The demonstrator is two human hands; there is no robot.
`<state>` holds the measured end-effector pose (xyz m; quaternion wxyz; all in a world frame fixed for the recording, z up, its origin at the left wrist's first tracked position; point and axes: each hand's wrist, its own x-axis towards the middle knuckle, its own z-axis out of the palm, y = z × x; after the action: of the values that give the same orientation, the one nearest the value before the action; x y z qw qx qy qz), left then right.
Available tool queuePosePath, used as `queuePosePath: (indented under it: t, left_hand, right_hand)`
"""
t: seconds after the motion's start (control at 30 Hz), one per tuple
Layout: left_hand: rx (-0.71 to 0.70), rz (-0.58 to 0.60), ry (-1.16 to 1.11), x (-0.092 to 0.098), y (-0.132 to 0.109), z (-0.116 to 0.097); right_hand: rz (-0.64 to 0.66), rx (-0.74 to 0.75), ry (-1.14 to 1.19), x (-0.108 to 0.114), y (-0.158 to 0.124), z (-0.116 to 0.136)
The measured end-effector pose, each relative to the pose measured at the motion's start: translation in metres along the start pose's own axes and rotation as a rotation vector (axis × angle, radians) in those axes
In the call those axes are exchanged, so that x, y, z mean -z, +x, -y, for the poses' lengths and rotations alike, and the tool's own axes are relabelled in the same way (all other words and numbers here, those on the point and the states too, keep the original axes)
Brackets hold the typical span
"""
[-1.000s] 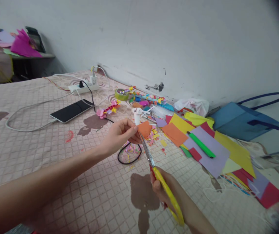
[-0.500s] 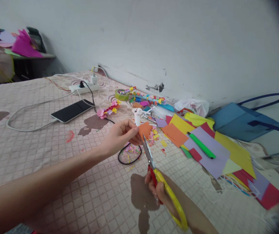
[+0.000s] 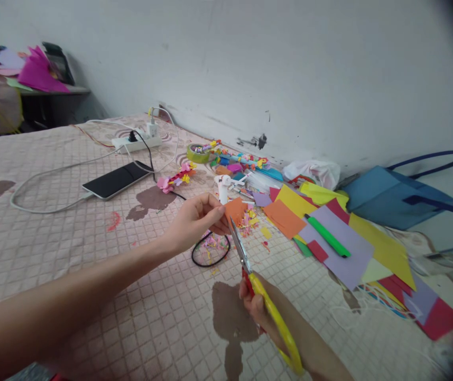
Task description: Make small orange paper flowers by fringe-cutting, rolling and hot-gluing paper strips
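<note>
A pale grey-white wall (image 3: 250,69) rises along the far side of the table (image 3: 131,296), which wears a light pinkish cloth (image 3: 47,248) with a grid pattern and brown patches. Dark scuffs (image 3: 261,141) mark the wall just above the table's far edge. Beyond the table's far left end stands a second table (image 3: 76,90), shadowy underneath. The light is soft over the table.
</note>
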<state>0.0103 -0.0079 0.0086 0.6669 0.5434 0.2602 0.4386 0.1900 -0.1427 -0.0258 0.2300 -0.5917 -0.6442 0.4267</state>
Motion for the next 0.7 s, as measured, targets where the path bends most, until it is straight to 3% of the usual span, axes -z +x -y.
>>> queuePosePath:
  t: [0.4,0.7]
  left_hand:
    - [-0.017,0.004,0.001,0.002,0.001,0.003]
    - [-0.04,0.017,-0.004,0.003,0.002,0.003]
  right_hand:
    - [-0.009,-0.034,-0.003,0.004,0.001,0.019]
    - [-0.047,-0.101,0.082,-0.002,0.005,0.005]
